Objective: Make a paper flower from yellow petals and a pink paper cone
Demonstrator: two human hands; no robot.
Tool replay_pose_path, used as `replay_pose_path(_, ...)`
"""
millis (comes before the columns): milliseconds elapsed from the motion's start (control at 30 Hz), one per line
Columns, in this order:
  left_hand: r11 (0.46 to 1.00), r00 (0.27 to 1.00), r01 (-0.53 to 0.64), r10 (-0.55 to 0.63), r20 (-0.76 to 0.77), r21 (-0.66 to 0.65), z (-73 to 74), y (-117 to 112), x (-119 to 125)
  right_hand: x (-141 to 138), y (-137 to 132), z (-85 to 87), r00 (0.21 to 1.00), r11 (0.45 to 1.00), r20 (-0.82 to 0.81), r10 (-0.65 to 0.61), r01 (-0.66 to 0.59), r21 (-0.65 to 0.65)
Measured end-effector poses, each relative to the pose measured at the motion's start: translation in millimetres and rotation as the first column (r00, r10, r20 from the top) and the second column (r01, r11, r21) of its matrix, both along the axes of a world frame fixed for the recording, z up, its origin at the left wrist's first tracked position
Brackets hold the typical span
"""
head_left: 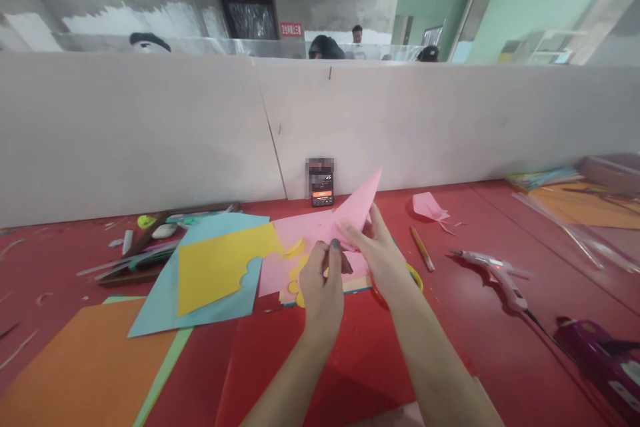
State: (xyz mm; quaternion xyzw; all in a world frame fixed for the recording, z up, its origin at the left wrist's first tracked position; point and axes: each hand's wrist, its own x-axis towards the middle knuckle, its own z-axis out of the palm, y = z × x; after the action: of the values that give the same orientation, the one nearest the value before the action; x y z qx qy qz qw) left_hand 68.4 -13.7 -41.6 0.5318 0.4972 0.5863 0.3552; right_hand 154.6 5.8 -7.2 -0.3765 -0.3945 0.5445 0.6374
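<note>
A folded piece of pink paper (361,203) stands up at an angle in my right hand (383,253), pinched between thumb and fingers. My left hand (323,290) is closed just left of it, fingertips drawn together. What those fingers hold, if anything, is hidden; a small dark shape shows beside them. Beneath both hands lie flat pink paper (295,227) and several small yellow paper cutouts (294,288). Partly behind my right wrist is a round yellow-rimmed item (416,277). A yellow sheet (215,273) with a scalloped cut edge rests on a light blue sheet (155,313) at left.
A phone (322,187) leans against the white partition (150,127). On the red table (480,333) at right are a yellow pencil-like stick (423,249), a pink paper scrap (429,207), a glue gun (493,273) and a purple tool (600,353). Orange paper (85,360) lies front left.
</note>
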Motion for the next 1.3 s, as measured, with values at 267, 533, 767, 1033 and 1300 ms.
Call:
replay_pose_path(267, 0.956, 0.947, 0.276, -0.288, 0.144, 0.101, -4.4, -0.2, 2.4, 1.0, -5.1, 3.4, 0.992, 0.994, -0.089, 0.092, -0.097, -0.050)
replay_pose_path(533, 0.969, 0.950, 0.241, -0.248, 0.189, 0.063, -6.4, 1.2, 0.0, 4.1, 0.0, -1.1, 0.973, 0.976, -0.081, 0.216, -0.217, 0.002)
replay_pose_path(767, 0.982, 0.965, 0.186, -0.188, 0.182, 0.029, 0.4, -2.1, 1.7, 6.5, 5.2, -7.0, 0.979, 0.982, -0.073, 0.188, -0.187, 0.017)
replay_pose_path(1033, 0.989, 0.979, 0.145, -0.144, 0.146, 0.005, 5.4, -2.6, 0.7, 8.0, 4.4, -6.9, 0.981, 0.982, -0.024, 0.190, -0.190, 0.015)
replay_pose_path(1300, 0.988, 0.977, 0.155, -0.156, 0.144, 0.017, 5.0, 0.2, -1.6, 9.0, 1.7, -3.5, 0.975, 0.975, -0.014, 0.223, -0.223, 0.018)
